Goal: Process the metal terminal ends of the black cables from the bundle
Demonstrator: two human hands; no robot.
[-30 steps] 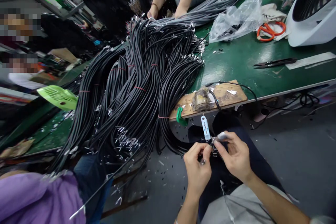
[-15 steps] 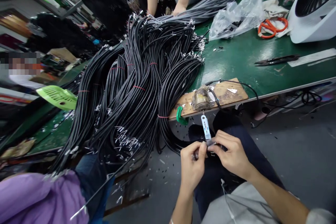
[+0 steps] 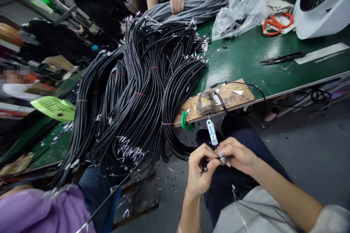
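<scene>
Left hand (image 3: 205,164) grips a dark piece (image 3: 203,170) slanting down-left; right hand (image 3: 228,153) pinches, on what unclear; black cable bundle (image 3: 173,94) curves rightward toward both.

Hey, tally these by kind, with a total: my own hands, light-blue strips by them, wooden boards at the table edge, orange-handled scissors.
Hands, left hand and right hand: 2
Light-blue strip: 1
Wooden board: 1
Orange-handled scissors: 1
Total: 5
</scene>
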